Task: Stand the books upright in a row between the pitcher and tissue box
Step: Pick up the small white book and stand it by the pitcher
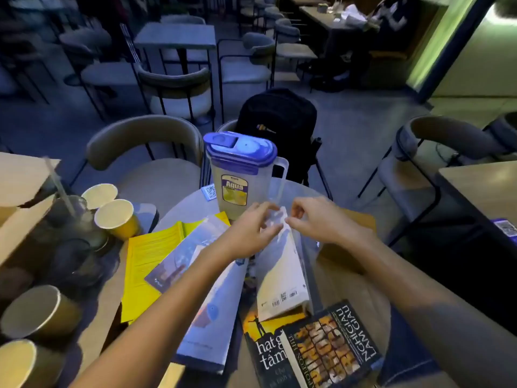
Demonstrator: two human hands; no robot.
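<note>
A clear pitcher [237, 175] with a blue lid stands at the far side of the round table [372, 292]. Just in front of it a white book [282, 278] stands on its lower edge, leaning towards me. My left hand [251, 228] and my right hand [316, 219] both pinch its top edge. A brown box [347, 242], possibly the tissue box, sits under my right wrist, partly hidden. Other books lie flat: a yellow book [145, 264], a pale blue book [215, 317], a dark book [265, 351] and a black book [333, 348].
Two yellow paper cups [116, 217] and a glass with a straw [72, 217] crowd the left side. Two more cups [39, 312] lie at the near left. A black backpack [277, 119] rests on the chair behind the pitcher. A QR card [209, 191] lies beside the pitcher.
</note>
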